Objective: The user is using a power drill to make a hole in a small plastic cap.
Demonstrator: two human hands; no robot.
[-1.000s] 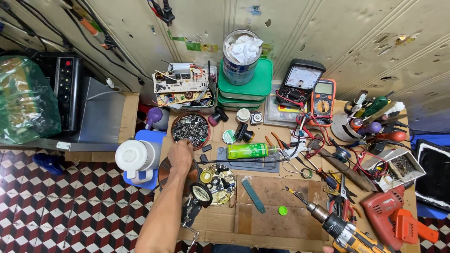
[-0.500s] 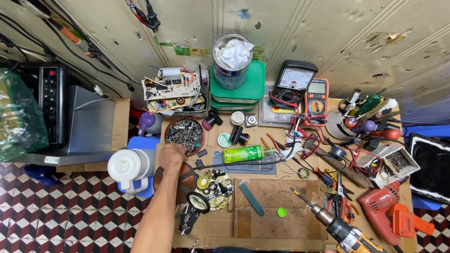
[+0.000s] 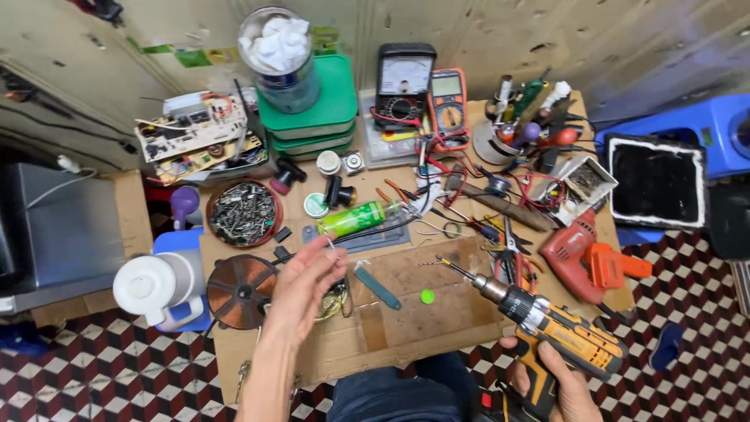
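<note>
While the right hand (image 3: pixel 556 381) grips a cordless drill (image 3: pixel 547 322), the left hand (image 3: pixel 306 283) pinches a small screw (image 3: pixel 327 242) — fingertips only.

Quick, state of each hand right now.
Left hand: fingers pinching a small screw above the bench.
Right hand: closed around the grip of the yellow cordless drill.

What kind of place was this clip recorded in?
Most likely a small electronics or appliance repair bench. A black analogue multimeter and an orange digital one stand by bare circuit boards, and the right hand grips a yellow-and-black cordless drill.
</note>
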